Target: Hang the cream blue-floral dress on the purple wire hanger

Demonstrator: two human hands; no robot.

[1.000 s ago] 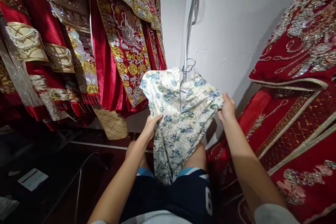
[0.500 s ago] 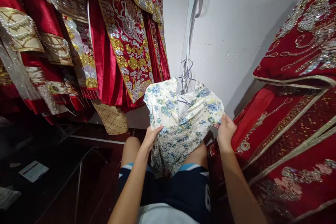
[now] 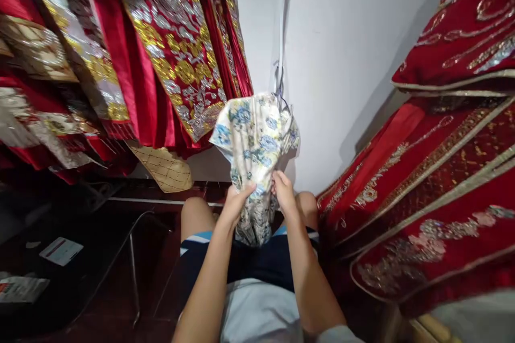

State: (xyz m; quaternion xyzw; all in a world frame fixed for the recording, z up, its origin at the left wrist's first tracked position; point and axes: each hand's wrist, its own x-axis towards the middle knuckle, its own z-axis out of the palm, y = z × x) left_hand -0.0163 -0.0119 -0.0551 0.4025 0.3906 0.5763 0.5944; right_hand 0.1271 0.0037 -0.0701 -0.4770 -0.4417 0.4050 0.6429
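Observation:
A cream garment with blue flowers (image 3: 257, 142) hangs in front of me from a dark hanger (image 3: 284, 102), turned partly side-on. My left hand (image 3: 237, 201) grips its left side, the thumb lying over the cloth. On the opposite side, my right hand (image 3: 282, 190) is closed on the edge of the fabric, its fingertips partly hidden. Gathered cloth falls between my knees below both hands.
Red embroidered garments (image 3: 181, 53) hang at the left, with a gold quilted piece (image 3: 164, 166) below. More red beaded garments (image 3: 402, 171) hang at the right. A pale wall (image 3: 341, 53) stands behind. A black table (image 3: 88, 273) at lower left holds a card (image 3: 61, 251).
My right hand has moved left, close to my left hand. The floral garment has turned from facing me, spread wide, to a narrower side-on position. The view has shifted somewhat.

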